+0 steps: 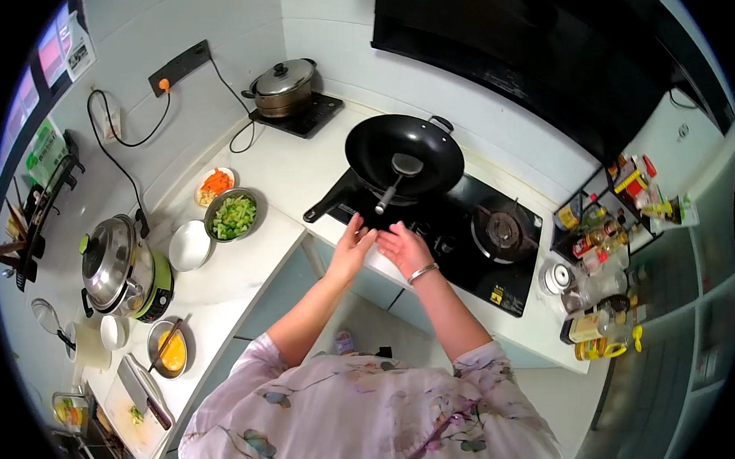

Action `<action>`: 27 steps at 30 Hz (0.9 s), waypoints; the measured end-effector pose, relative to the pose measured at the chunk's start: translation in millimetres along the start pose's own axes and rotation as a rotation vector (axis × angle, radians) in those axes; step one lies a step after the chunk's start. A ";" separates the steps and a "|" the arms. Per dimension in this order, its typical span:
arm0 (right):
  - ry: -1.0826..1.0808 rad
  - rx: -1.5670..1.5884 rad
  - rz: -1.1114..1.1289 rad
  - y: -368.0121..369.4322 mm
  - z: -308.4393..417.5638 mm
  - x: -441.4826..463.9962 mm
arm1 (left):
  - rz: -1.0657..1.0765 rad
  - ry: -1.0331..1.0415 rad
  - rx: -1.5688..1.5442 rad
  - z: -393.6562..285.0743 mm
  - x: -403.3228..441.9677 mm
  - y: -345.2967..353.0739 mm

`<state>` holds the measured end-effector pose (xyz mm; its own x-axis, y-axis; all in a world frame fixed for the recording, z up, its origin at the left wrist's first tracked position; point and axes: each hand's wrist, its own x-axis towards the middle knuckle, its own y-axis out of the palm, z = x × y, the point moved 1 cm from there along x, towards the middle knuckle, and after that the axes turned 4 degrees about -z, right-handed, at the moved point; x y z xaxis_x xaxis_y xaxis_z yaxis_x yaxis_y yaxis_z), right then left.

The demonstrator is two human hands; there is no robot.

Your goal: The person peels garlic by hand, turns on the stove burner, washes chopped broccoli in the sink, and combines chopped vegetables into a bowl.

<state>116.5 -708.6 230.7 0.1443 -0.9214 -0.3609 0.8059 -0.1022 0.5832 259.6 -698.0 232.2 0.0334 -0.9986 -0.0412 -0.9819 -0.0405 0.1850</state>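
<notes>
Bright, even indoor light, its source out of view. Soft glare on the steel pot lid (107,251) at nine o'clock and the black wok (405,157) near twelve. Wide-lens distortion bends the cabinets (671,356) at three o'clock, which look soft; black corners frame the round view. The centre is fairly sharp.

lidded pot (284,100) on black hotplate (323,114) | orange plug (164,84) in socket strip (188,64)

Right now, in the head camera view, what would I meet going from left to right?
Green-based cooker, chopped green vegetables, lidded pot, black wok, bare gas burner, cluster of bottles.
</notes>
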 end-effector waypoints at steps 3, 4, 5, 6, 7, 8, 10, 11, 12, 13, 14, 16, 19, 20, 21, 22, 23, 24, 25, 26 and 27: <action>0.015 0.087 -0.111 7.2 15.1 34.3 | 0.027 -0.019 -0.232 4.1 30.3 17.0; 0.007 0.048 -0.073 5.3 22.0 42.1 | 0.088 -0.037 -0.234 -4.9 29.7 23.2; 0.002 0.011 -0.038 3.8 28.1 49.0 | 0.148 -0.059 -0.236 -20.1 23.4 28.5; -0.063 -0.010 -0.091 7.8 33.3 52.2 | 0.254 -0.042 -0.281 -30.1 18.4 32.3; -0.110 -0.089 -0.132 -8.1 35.6 76.5 | 0.291 0.013 -0.264 -19.3 20.2 37.2; -0.099 -0.071 -0.260 9.3 47.5 64.3 | 0.452 0.074 -0.218 -22.6 19.9 36.8; -0.040 -0.103 -0.312 8.5 68.0 61.0 | 0.683 0.059 -0.043 -43.5 15.6 27.7; 0.013 -0.151 -0.236 -15.7 80.1 69.8 | 0.682 0.051 -0.051 -51.5 20.4 14.4; 0.057 -0.233 -0.223 -22.4 94.2 64.3 | 0.518 0.363 0.346 -60.1 29.5 -3.0; 0.100 -0.312 -0.210 -22.6 108.0 53.0 | 0.327 0.666 0.738 -69.5 37.6 -19.2; 0.054 -0.435 -0.208 -20.0 118.0 39.9 | 0.136 0.699 0.881 -82.5 44.6 -35.0; -0.088 -0.644 -0.189 -23.3 127.1 21.7 | 0.007 0.516 1.120 -90.4 67.5 -64.6; -0.440 -0.875 -0.245 -25.9 123.2 5.1 | 0.197 0.195 1.237 -56.4 106.2 -90.0; -0.529 -0.930 -0.301 -29.2 115.8 5.4 | 0.315 0.093 1.264 -51.8 114.2 -92.2; -0.632 -0.832 -0.362 -30.5 105.1 8.6 | 0.316 0.095 1.260 -48.7 119.7 -93.9; -0.442 -0.725 -0.342 -33.3 105.6 13.1 | 0.337 0.019 1.163 -48.0 120.5 -94.2; -0.252 -0.612 -0.321 -35.1 106.8 16.1 | 0.357 -0.059 1.065 -46.3 120.9 -95.2; -0.203 -0.497 -0.316 -35.8 106.1 14.9 | 0.361 -0.067 1.064 -41.6 122.9 -98.1; -0.196 -0.499 -0.318 -37.6 105.2 15.3 | 0.319 0.070 1.100 -36.8 126.4 -101.2; -0.198 -0.499 -0.313 -39.7 105.4 16.7 | 0.273 0.210 1.133 -34.0 130.8 -103.6; -0.202 -0.497 -0.307 -40.7 105.0 17.8 | 0.271 0.207 1.133 -31.2 136.3 -107.9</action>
<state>26.0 -760.3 277.0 -0.2095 -0.9353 -0.2853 0.9714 -0.2324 0.0482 375.9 -830.9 237.3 -0.2741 -0.9607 0.0444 -0.5635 0.1231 -0.8169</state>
